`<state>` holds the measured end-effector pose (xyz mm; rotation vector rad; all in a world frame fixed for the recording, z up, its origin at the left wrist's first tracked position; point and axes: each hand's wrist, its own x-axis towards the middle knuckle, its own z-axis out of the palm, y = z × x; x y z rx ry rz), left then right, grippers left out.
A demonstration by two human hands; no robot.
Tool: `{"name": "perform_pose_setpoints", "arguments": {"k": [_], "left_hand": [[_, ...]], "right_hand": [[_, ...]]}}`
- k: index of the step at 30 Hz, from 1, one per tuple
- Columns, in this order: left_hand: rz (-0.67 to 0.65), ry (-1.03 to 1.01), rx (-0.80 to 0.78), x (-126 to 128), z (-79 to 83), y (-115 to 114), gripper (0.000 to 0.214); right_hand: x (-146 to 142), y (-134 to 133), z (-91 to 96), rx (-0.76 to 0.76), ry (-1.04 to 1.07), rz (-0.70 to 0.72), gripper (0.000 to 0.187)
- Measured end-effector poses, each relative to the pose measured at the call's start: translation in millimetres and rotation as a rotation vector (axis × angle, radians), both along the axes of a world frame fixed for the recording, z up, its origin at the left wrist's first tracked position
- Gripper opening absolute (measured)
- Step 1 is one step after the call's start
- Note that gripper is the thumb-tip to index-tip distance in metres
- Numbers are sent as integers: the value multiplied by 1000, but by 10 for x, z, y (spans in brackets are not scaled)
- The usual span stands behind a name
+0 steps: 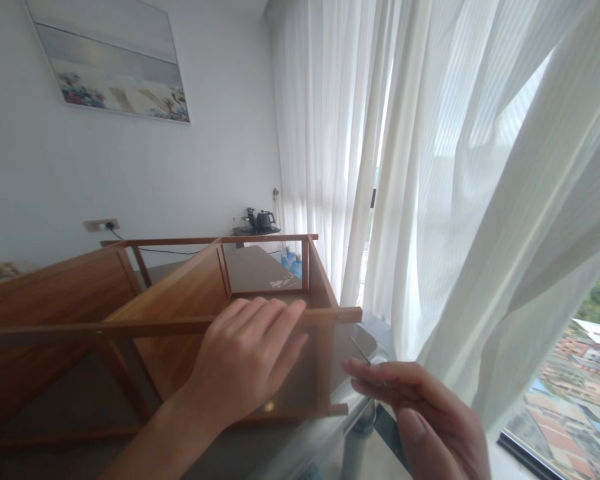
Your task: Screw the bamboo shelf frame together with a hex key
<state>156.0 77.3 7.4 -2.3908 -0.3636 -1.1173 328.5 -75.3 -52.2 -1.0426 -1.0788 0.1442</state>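
Hands both at work. Left hand lies palm down, fingers loosely spread, on the front rail of a wooden shelf unit, not clearly gripping. Right hand is nearly closed, pinching what looks like a thin metal hex key just right of the unit. From my end, the unit sits on a glass-topped table, near and left, with sheer white curtains far right.
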Motion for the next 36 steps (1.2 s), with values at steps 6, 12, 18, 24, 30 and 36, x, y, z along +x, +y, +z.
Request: {"name": "perform_pose_setpoints", "arguments": {"k": [6, 12, 18, 24, 30, 36], "left_hand": [[26, 4, 27, 14, 11, -6, 30], [7, -13, 29, 57, 2, 1, 30], [-7, -28, 46, 92, 0, 1, 26], [-15, -44, 68, 104, 30, -24, 23], [-8, -53, 27, 174, 49, -32, 23], [3, -36, -22, 254, 74, -1, 23]], "right_hand": [[3, 3, 50, -41, -208, -192, 15], [79, 26, 72, 2, -538, -438, 18], [133, 72, 146, 75, -705, -427, 29], [120, 86, 203, 69, -804, -459, 30], [98, 6, 398, 6, -1008, -429, 24], [39, -53, 608, -189, -1201, -335, 22]]}}
